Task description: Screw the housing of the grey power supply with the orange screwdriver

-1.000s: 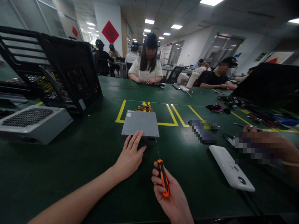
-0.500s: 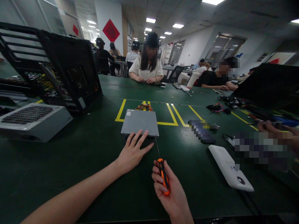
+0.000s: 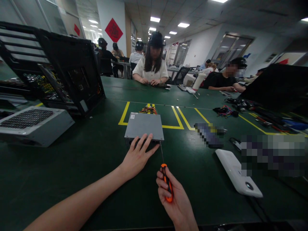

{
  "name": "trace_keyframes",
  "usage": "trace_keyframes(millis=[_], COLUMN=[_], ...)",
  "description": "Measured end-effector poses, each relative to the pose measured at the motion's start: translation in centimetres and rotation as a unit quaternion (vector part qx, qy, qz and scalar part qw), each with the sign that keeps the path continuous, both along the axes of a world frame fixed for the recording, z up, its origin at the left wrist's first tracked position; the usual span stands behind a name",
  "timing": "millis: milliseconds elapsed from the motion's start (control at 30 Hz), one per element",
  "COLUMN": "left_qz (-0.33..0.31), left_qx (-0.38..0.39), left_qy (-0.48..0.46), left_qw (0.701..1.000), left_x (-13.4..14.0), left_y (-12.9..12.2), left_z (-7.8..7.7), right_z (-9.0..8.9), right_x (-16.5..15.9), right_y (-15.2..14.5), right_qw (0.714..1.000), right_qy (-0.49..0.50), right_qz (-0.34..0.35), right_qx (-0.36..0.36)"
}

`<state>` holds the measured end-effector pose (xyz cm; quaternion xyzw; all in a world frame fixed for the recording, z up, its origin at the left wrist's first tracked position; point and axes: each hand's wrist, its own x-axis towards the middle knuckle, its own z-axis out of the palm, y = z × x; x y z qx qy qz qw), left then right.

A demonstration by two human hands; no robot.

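A grey computer power supply (image 3: 145,126) lies on the green table in front of me, its bundle of coloured cables (image 3: 148,110) at the far side. My left hand (image 3: 136,157) rests with spread fingers against its near edge, the fingertips on top. My right hand (image 3: 173,195) is wrapped round the orange and black handle of a screwdriver (image 3: 167,183). The thin shaft points away from me, and its tip meets the near right corner of the power supply. What the tip sits in is too small to make out.
A second power supply (image 3: 36,125) and an open black computer case (image 3: 64,73) stand at the left. To the right lie a white oblong device (image 3: 238,173), cables (image 3: 225,110) and blurred-out items. Yellow tape (image 3: 173,127) marks the table. A person (image 3: 151,69) sits opposite.
The screwdriver handle has tilted and shifted slightly left in my right hand. My left hand stays on the power supply. Another person's hand at the far right has left the view.
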<state>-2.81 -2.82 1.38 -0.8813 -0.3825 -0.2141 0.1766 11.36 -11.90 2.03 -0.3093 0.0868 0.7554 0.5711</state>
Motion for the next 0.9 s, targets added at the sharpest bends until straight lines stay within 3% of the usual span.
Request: trace_keyframes(millis=[633, 900], left_qz=[0.009, 0.014], left_qx=[0.002, 0.007], left_qy=[0.006, 0.002], left_qw=[1.000, 1.000], left_x=[0.09, 0.32], left_y=[0.01, -0.03], left_z=[-0.29, -0.25], right_z=[-0.15, -0.10], right_x=[0.07, 0.18], right_y=[-0.12, -0.06], right_qw=[0.999, 1.000], right_qy=[0.032, 0.010], right_qz=[0.013, 0.005], right_qx=[0.027, -0.002])
